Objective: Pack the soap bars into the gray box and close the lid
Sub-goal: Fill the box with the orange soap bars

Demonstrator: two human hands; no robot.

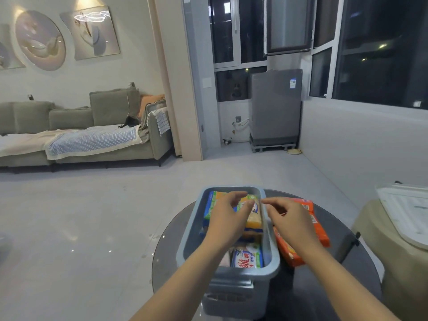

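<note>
The gray box [192,237] stands open on a round dark glass table [169,246]. Several wrapped soap bars lie inside it: a yellow-green-blue pack [253,216] at the far end and a white-blue one [246,260] near me. My left hand [228,218] reaches into the box, and its fingers curl over the far pack. My right hand [290,218] hovers over the box's right rim, fingers loosely curled, holding nothing. Orange soap packs [318,228] lie on the table right of the box, partly under my right hand. No lid is visible.
A beige stool or seat [398,258] with a white plastic tray-like piece [407,214] on top stands at the right. Gray tiled floor spreads to the left, with a sofa [92,135] and a gray appliance [275,110] far behind.
</note>
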